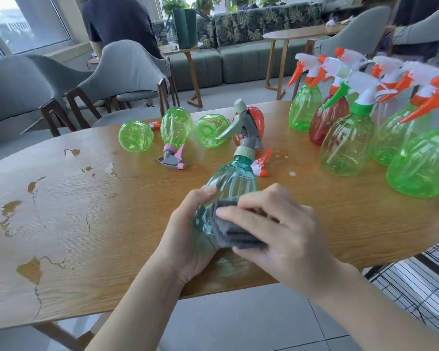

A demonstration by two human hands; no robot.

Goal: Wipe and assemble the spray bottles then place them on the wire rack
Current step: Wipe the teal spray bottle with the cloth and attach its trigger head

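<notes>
Wooden table (pixel 86 211) near edge: left hand (pixel 188 239) grips teal bottle (pixel 228 186); right hand (pixel 276 229) pinches grey cloth (pixel 236 236).

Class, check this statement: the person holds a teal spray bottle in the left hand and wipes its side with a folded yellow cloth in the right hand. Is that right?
Not quite. The cloth is grey, not yellow, as the head view shows. The rest stands: the left hand holds the teal spray bottle, and the right hand presses the folded cloth against its side.

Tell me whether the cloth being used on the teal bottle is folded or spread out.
Folded. The grey cloth shows stacked layers at its edge, and the right hand presses it as a compact pad against the teal bottle.
</notes>
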